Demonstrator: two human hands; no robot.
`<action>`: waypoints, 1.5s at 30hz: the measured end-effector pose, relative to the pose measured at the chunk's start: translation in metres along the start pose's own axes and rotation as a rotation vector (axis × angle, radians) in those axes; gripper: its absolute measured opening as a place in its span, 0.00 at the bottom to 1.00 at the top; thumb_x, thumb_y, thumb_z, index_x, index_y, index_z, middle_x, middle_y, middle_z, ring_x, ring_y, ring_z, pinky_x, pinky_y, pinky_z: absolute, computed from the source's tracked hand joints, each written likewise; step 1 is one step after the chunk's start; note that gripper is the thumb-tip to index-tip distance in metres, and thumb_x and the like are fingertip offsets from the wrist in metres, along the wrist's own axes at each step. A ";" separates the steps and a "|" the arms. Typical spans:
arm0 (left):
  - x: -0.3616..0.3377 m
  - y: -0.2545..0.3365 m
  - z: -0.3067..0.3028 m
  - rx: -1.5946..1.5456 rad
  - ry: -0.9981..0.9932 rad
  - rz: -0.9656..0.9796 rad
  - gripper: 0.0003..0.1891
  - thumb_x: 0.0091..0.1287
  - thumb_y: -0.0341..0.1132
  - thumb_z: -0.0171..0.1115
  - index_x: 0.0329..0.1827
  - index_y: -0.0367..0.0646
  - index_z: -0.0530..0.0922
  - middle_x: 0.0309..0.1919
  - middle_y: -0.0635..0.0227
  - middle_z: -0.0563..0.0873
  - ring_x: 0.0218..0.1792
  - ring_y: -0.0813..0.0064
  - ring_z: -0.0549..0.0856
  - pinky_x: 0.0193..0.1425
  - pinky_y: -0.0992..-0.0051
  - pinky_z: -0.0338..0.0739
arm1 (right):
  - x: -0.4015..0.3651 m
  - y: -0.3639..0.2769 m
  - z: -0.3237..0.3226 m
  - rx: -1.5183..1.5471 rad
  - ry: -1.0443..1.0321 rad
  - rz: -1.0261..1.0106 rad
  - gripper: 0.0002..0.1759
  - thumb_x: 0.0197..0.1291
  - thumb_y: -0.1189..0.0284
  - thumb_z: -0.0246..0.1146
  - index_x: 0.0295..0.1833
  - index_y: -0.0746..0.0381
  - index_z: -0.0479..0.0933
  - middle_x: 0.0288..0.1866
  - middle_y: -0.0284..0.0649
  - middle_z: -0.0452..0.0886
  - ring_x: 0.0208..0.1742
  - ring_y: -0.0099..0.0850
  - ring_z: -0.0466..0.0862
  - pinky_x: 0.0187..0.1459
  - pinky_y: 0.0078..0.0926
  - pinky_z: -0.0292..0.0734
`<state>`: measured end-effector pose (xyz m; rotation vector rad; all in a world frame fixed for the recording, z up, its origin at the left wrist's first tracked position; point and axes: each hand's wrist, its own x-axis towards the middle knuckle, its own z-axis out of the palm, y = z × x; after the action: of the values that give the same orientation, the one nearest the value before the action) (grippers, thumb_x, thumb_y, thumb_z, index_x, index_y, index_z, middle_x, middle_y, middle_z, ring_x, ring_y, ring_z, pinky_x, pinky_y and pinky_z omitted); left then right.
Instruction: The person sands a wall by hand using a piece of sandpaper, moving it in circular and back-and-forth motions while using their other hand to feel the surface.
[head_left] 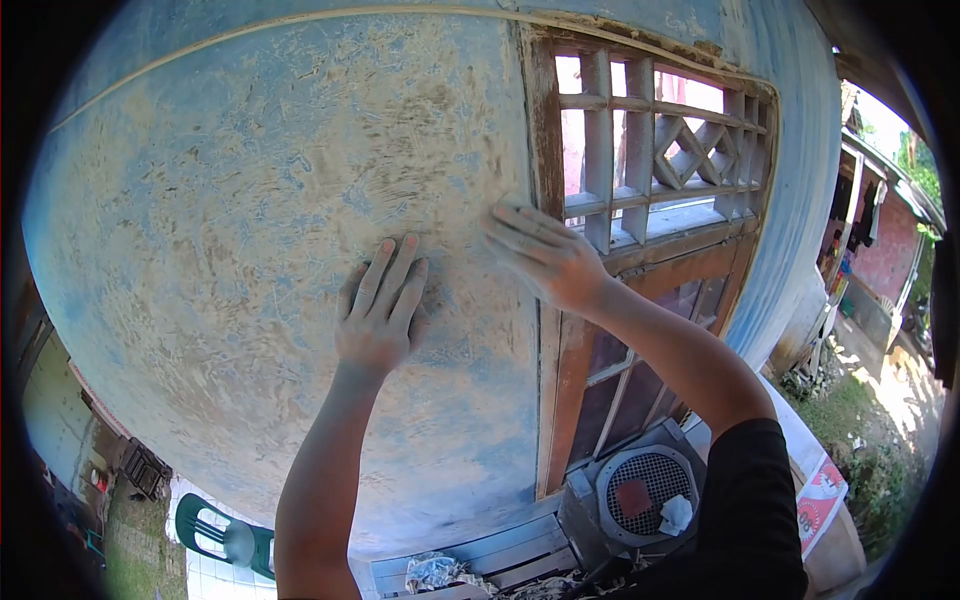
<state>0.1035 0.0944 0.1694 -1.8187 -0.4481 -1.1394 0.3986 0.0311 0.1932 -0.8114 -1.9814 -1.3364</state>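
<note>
My left hand (383, 312) lies against a peeling blue wall (240, 200) with its fingers stretched upward and slightly apart. Dust greys its skin, and a dark shadow shows at its right side. Higher and to the right, my right hand (540, 252) rests flat on the same wall beside the wooden window frame (545, 130), fingers pointing left and a little smeared by motion. Nothing shows in either hand; what may lie under the palms is hidden. Scraped beige patches and flaking paint cover the wall around both hands.
Right of the wall is a wooden lattice window (635, 150) above a glazed lower panel. A boxy unit with a round grille (645, 490) stands below, holding a crumpled white wad (676, 515). At lower left are a green plastic chair (205, 525) and a crumpled plastic bag (432, 572).
</note>
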 end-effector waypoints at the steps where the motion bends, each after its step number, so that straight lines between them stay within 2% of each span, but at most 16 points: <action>1: 0.000 0.000 0.000 0.002 0.000 0.000 0.21 0.74 0.37 0.56 0.68 0.51 0.84 0.78 0.69 0.81 0.79 0.65 0.76 0.78 0.57 0.69 | -0.012 -0.012 0.005 0.001 0.002 -0.001 0.30 0.64 0.75 0.67 0.73 0.57 0.81 0.80 0.30 0.78 0.83 0.31 0.73 0.85 0.36 0.67; 3: 0.000 0.000 0.000 0.005 -0.008 -0.002 0.21 0.74 0.37 0.56 0.67 0.51 0.84 0.77 0.69 0.81 0.78 0.65 0.77 0.78 0.58 0.70 | -0.033 -0.035 0.006 0.125 -0.165 -0.198 0.29 0.64 0.75 0.67 0.72 0.57 0.81 0.82 0.29 0.76 0.83 0.31 0.72 0.86 0.34 0.65; 6: -0.001 -0.001 0.001 0.006 0.000 0.005 0.20 0.74 0.37 0.56 0.67 0.51 0.84 0.77 0.69 0.82 0.78 0.64 0.78 0.78 0.58 0.70 | -0.029 -0.024 0.005 0.153 -0.214 -0.229 0.28 0.64 0.73 0.68 0.72 0.56 0.82 0.81 0.29 0.76 0.84 0.30 0.71 0.86 0.33 0.65; 8: 0.001 -0.002 0.003 0.011 -0.002 0.006 0.20 0.74 0.37 0.56 0.67 0.51 0.84 0.77 0.69 0.81 0.78 0.65 0.77 0.78 0.58 0.70 | -0.004 -0.001 0.002 0.040 0.026 -0.088 0.22 0.65 0.74 0.69 0.65 0.58 0.86 0.76 0.35 0.81 0.80 0.36 0.77 0.80 0.35 0.74; 10: -0.003 0.001 -0.001 0.001 -0.023 -0.012 0.21 0.74 0.38 0.56 0.68 0.52 0.84 0.78 0.70 0.80 0.79 0.65 0.76 0.78 0.57 0.70 | 0.019 0.023 -0.012 -0.097 0.124 0.150 0.28 0.65 0.76 0.68 0.71 0.56 0.82 0.78 0.34 0.80 0.82 0.36 0.75 0.80 0.37 0.74; 13: -0.002 -0.004 -0.006 0.013 -0.058 0.008 0.21 0.74 0.39 0.58 0.69 0.54 0.83 0.81 0.71 0.77 0.81 0.66 0.73 0.80 0.57 0.68 | 0.041 0.010 -0.013 -0.006 0.219 0.312 0.28 0.64 0.78 0.68 0.71 0.58 0.82 0.79 0.38 0.79 0.81 0.40 0.76 0.79 0.39 0.75; 15: -0.006 -0.011 -0.009 -0.055 -0.114 0.067 0.23 0.74 0.40 0.60 0.72 0.57 0.81 0.83 0.74 0.73 0.83 0.68 0.70 0.83 0.56 0.63 | 0.028 -0.011 -0.002 -0.001 0.194 0.269 0.29 0.62 0.79 0.69 0.71 0.59 0.82 0.79 0.38 0.79 0.82 0.40 0.74 0.81 0.38 0.73; 17: -0.013 -0.011 -0.010 -0.033 -0.108 0.052 0.24 0.74 0.41 0.60 0.73 0.58 0.80 0.84 0.75 0.73 0.83 0.69 0.70 0.84 0.56 0.62 | 0.005 -0.035 0.017 -0.020 0.020 -0.045 0.28 0.62 0.78 0.69 0.70 0.59 0.83 0.78 0.37 0.79 0.82 0.38 0.74 0.82 0.36 0.71; 21: -0.022 -0.008 -0.009 -0.032 -0.117 -0.003 0.26 0.75 0.42 0.60 0.77 0.60 0.78 0.84 0.79 0.73 0.84 0.72 0.69 0.85 0.54 0.59 | -0.016 -0.062 0.014 0.158 -0.159 -0.196 0.25 0.65 0.77 0.68 0.68 0.58 0.85 0.78 0.35 0.79 0.83 0.35 0.72 0.85 0.36 0.67; 23: -0.023 -0.007 -0.006 -0.048 -0.103 -0.009 0.26 0.75 0.42 0.59 0.77 0.60 0.78 0.84 0.79 0.73 0.84 0.72 0.69 0.86 0.54 0.57 | -0.005 -0.039 0.011 0.024 -0.046 -0.156 0.24 0.66 0.76 0.67 0.68 0.57 0.85 0.78 0.34 0.80 0.83 0.35 0.72 0.84 0.36 0.68; 28: -0.027 -0.005 -0.007 0.002 -0.096 -0.018 0.25 0.77 0.43 0.56 0.77 0.59 0.78 0.83 0.80 0.74 0.84 0.73 0.69 0.87 0.55 0.53 | 0.035 -0.005 -0.007 -0.081 0.244 0.319 0.25 0.65 0.75 0.69 0.68 0.56 0.85 0.78 0.34 0.80 0.82 0.38 0.74 0.79 0.37 0.75; 32: -0.029 -0.005 -0.008 0.011 -0.072 -0.039 0.24 0.78 0.42 0.54 0.76 0.57 0.79 0.82 0.80 0.75 0.83 0.74 0.70 0.85 0.57 0.55 | 0.025 -0.043 0.009 -0.091 0.219 0.344 0.26 0.63 0.75 0.71 0.68 0.56 0.85 0.79 0.33 0.79 0.83 0.38 0.73 0.78 0.37 0.77; 35: -0.029 -0.005 -0.007 0.004 -0.050 -0.044 0.24 0.78 0.42 0.53 0.76 0.56 0.79 0.82 0.80 0.76 0.83 0.74 0.71 0.83 0.57 0.56 | -0.005 -0.072 0.019 -0.044 0.030 0.141 0.28 0.62 0.75 0.71 0.70 0.56 0.84 0.80 0.32 0.78 0.84 0.36 0.71 0.79 0.35 0.75; 37: -0.030 -0.004 -0.007 0.004 -0.044 -0.043 0.24 0.78 0.42 0.52 0.75 0.55 0.79 0.81 0.80 0.77 0.83 0.74 0.71 0.83 0.57 0.56 | -0.012 -0.083 0.017 -0.003 -0.116 -0.125 0.28 0.62 0.74 0.70 0.69 0.56 0.84 0.80 0.31 0.77 0.85 0.34 0.69 0.81 0.33 0.73; 39: -0.032 -0.006 -0.005 0.022 -0.029 -0.038 0.23 0.79 0.42 0.52 0.74 0.55 0.79 0.81 0.79 0.77 0.82 0.75 0.72 0.82 0.58 0.55 | -0.005 -0.067 0.014 -0.008 -0.088 -0.143 0.26 0.63 0.74 0.68 0.68 0.56 0.85 0.79 0.31 0.78 0.85 0.33 0.69 0.82 0.32 0.71; 45: -0.035 -0.006 -0.003 0.038 0.008 -0.025 0.20 0.78 0.43 0.53 0.69 0.56 0.82 0.80 0.79 0.78 0.81 0.77 0.73 0.82 0.62 0.52 | 0.042 -0.018 -0.011 -0.133 0.128 0.263 0.27 0.64 0.75 0.68 0.70 0.56 0.84 0.80 0.32 0.77 0.84 0.33 0.71 0.79 0.35 0.76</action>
<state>0.0800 0.1002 0.1433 -1.7799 -0.4859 -1.1474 0.3602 0.0212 0.2182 -0.9850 -1.6374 -1.3370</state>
